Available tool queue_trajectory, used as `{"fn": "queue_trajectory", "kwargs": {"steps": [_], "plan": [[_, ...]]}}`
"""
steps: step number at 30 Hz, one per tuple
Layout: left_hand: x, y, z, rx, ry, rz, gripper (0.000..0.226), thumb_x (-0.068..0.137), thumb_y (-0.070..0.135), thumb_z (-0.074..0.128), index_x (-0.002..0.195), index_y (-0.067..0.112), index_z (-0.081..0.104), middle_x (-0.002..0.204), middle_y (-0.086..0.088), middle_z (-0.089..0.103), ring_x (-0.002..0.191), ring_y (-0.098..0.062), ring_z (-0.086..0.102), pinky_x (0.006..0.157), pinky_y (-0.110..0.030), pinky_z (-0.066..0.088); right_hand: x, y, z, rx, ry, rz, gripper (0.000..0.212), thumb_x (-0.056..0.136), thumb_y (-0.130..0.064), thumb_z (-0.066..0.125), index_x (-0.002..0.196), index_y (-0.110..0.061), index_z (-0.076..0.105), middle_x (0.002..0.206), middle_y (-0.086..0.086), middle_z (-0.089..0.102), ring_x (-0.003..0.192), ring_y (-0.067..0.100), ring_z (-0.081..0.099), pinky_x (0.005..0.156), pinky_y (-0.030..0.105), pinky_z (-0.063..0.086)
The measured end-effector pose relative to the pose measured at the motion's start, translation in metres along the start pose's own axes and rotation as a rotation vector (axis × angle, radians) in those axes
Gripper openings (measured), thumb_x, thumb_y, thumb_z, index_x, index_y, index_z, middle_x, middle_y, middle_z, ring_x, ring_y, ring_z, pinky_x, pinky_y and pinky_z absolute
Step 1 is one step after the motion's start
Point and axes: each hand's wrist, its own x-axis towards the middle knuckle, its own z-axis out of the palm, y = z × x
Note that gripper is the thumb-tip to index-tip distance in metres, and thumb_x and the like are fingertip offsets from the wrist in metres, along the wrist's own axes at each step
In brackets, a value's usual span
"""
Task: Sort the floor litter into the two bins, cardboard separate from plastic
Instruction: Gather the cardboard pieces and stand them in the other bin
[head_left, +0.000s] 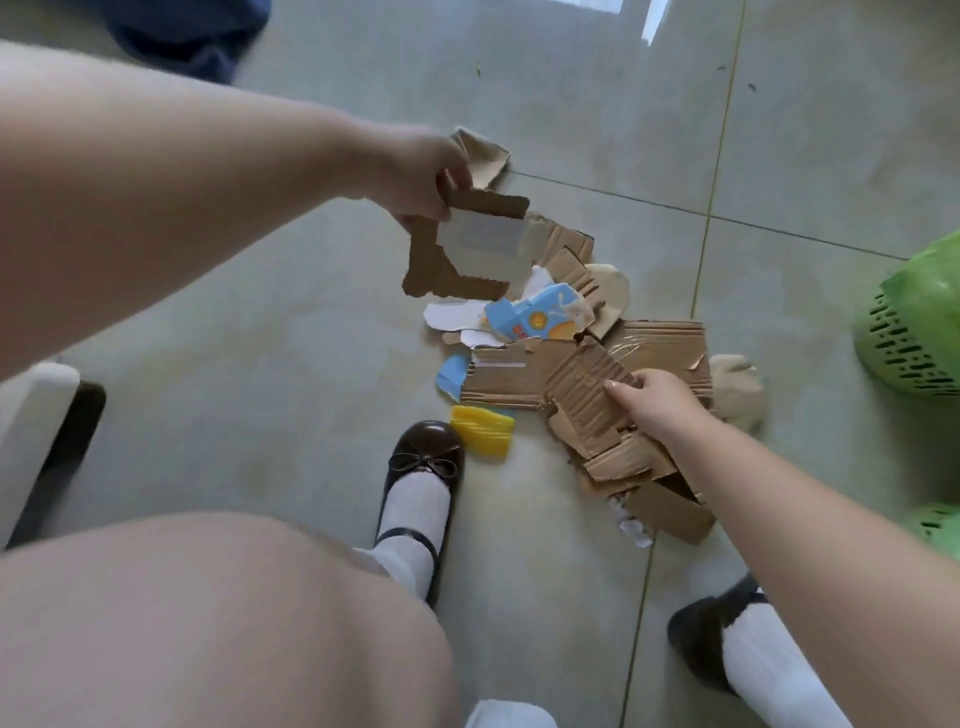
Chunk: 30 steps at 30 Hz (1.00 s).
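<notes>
the left hand (415, 174) is raised above the floor (260, 338), its fingers pinching a torn cardboard scrap (457, 249); the right hand (657, 402) is down on the cardboard pile (582, 384), fingers curled over a ridged piece; a yellow plastic bit (483, 430) lies beside a brown shoe (423, 467); a green bin (914, 332) stands at the right edge
</notes>
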Motion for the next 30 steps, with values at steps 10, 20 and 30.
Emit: {"fn": "queue_trajectory", "kwargs": {"steps": [10, 20, 30], "plan": [[0.021, -0.051, 0.155, -0.917, -0.050, -0.232, 0.015, 0.091, 0.001, 0.054, 0.095, 0.015, 0.052, 0.097, -0.010, 0.060, 0.084, -0.019, 0.064, 0.076, -0.030, 0.056, 0.013, 0.022, 0.057, -0.141, 0.182, -0.012, 0.036, 0.088, -0.032, 0.062, 0.114, -0.008, 0.063, 0.154, 0.013, 0.022, 0.143, 0.026, 0.020, 0.114, 0.032, 0.019], [0.058, -0.038, 0.176, -0.524, 0.209, -0.195, 0.044, 0.071, 0.043, 0.076, 0.099, 0.016, 0.055, 0.100, -0.003, 0.064, 0.093, -0.021, 0.061, 0.084, -0.039, 0.053, 0.019, 0.015, 0.051, -0.085, 0.313, 0.016, 0.031, 0.079, -0.032, 0.072, 0.105, -0.016, 0.063, 0.124, 0.007, 0.041, 0.110, 0.022, 0.049, 0.096, 0.028, 0.036], [0.063, -0.028, 0.175, -0.771, 0.189, -0.175, 0.028, 0.073, 0.028, 0.078, 0.075, 0.023, 0.051, 0.074, 0.002, 0.056, 0.069, -0.016, 0.058, 0.053, -0.026, 0.044, 0.017, 0.018, 0.030, 0.178, 0.237, -0.010, 0.032, 0.080, -0.023, 0.073, 0.100, -0.019, 0.049, 0.099, -0.001, 0.055, 0.089, 0.016, 0.051, 0.067, 0.026, 0.036]]}}
